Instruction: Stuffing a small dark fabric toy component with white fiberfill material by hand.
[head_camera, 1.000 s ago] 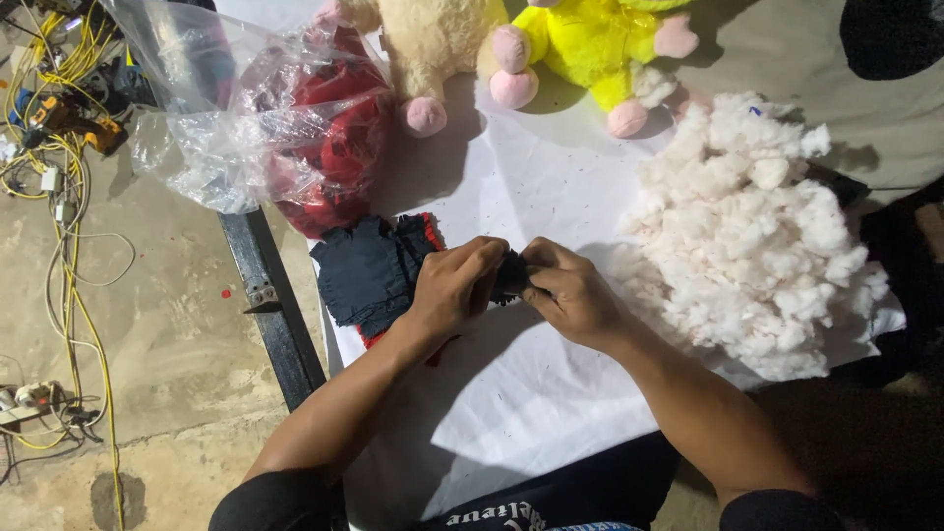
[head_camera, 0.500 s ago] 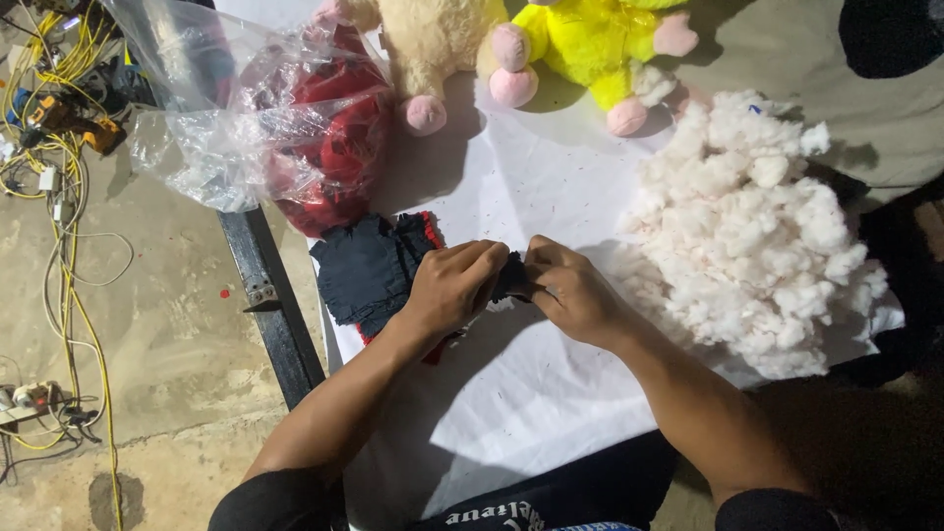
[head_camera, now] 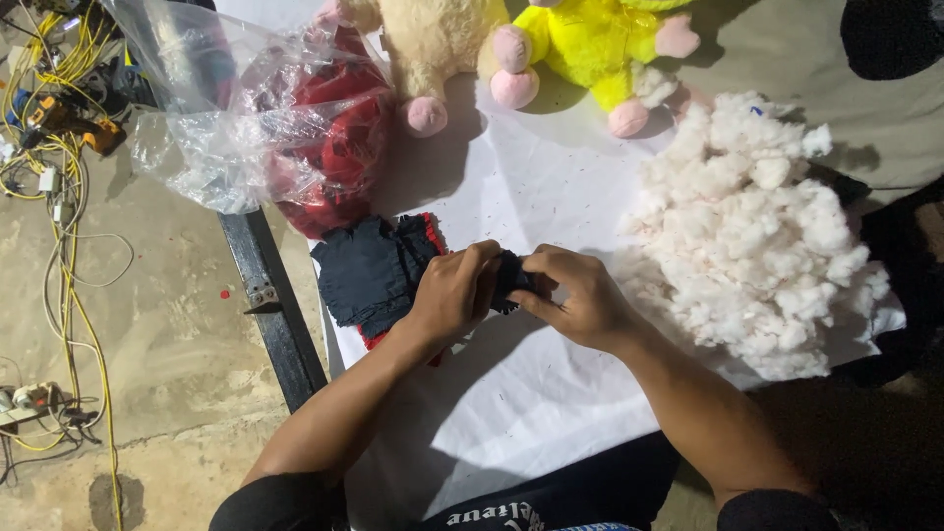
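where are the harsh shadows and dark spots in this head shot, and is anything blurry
Head view: hard light from upper left; both arms cast dark shadows across the white sheet; right edge falls near black; white stuffing is bright, slightly washed out; small dark fabric piece between the hands lacks detail; no clear motion blur.

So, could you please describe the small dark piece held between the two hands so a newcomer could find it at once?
Start at the white sheet covering the table, with the white stuffing heap on its right. At its middle, the left hand and right hand pinch a small dark fabric piece. Unlike the flat dark stack beside it, it is bunched and gripped.
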